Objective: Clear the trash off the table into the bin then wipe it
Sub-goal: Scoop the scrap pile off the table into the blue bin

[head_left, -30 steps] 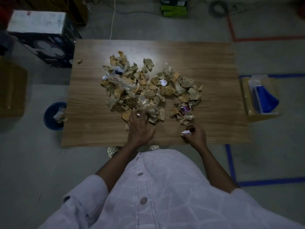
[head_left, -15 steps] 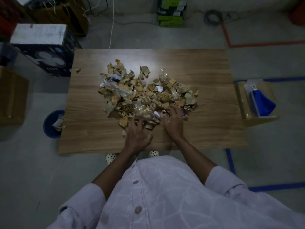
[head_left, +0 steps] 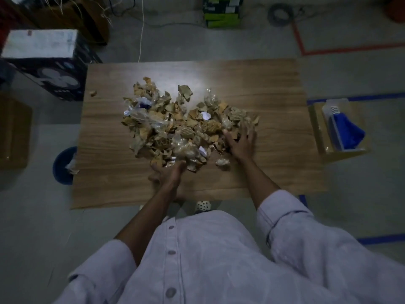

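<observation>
A heap of trash (head_left: 175, 126), torn brown cardboard, clear plastic wrappers and small white paper bits, covers the middle of the wooden table (head_left: 274, 88). My left hand (head_left: 168, 174) lies at the heap's near edge, fingers spread against the scraps. My right hand (head_left: 242, 142) rests flat on the heap's right edge, fingers apart over cardboard pieces. Neither hand visibly grips anything. A blue bin (head_left: 63, 165) with some trash in it stands on the floor by the table's left side. One stray scrap (head_left: 93, 93) lies near the table's far left corner.
An open cardboard box (head_left: 317, 137) holding a blue cloth (head_left: 348, 132) and a white bottle stands on the floor to the right. A dark printed box (head_left: 43, 62) stands at the far left. Cables and green boxes (head_left: 222, 12) lie beyond the table.
My right hand has moved from the table's near edge up to the heap's right side, pushing scraps inward. The left hand stayed at the near edge. The pile has become tighter.
</observation>
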{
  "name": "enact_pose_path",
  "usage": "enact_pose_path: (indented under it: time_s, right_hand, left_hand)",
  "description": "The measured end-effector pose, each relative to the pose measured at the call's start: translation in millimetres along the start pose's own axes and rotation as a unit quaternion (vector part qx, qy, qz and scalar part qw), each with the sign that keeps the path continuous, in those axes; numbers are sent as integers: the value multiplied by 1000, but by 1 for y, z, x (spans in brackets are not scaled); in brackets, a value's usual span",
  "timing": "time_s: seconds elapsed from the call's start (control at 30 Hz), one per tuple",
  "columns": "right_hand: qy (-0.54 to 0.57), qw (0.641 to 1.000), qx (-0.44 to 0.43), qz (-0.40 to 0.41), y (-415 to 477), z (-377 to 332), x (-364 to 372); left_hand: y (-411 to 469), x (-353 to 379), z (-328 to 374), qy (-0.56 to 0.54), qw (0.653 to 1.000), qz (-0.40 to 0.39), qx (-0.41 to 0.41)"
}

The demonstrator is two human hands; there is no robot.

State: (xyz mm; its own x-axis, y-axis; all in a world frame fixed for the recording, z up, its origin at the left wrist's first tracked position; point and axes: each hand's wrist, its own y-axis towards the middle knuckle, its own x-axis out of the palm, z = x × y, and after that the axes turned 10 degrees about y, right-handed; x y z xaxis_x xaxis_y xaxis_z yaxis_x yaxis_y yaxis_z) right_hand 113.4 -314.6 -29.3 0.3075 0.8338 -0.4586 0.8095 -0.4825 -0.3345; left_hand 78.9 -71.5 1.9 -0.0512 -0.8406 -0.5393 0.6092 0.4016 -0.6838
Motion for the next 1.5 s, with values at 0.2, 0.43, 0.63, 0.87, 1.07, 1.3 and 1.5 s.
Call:
enact_pose_path:
  time_s: [0.2,0.43,0.63,0.87,1.07,1.3,1.5]
  right_hand:
    - [67,993,-45,-84,-38,-7,47]
    - [73,980,-151,-110,-50,-39,46]
    - [35,995,-48,75,24,-38,-7]
    - [-8,998,5,-57,60,-29,1]
    - [-40,972,-94,-211,10,-25,34]
    - [-134,971,-138,-141,-52,10,24]
    - [-150,966,-103,-183,-37,-16,49]
  left_hand:
    - [81,35,-23,-99,992,-79,9]
    - [-13,-11,16,-48,998,15,24]
    - [13,-17,-1,-88,996,-6,2]
    - [19,-6,16,-130,987,-95,-17]
    - [19,-4,25,-112,986,-121,3]
    - [10,-18,12,2,997,27,77]
    - [5,-4,22,98,981,-1,167]
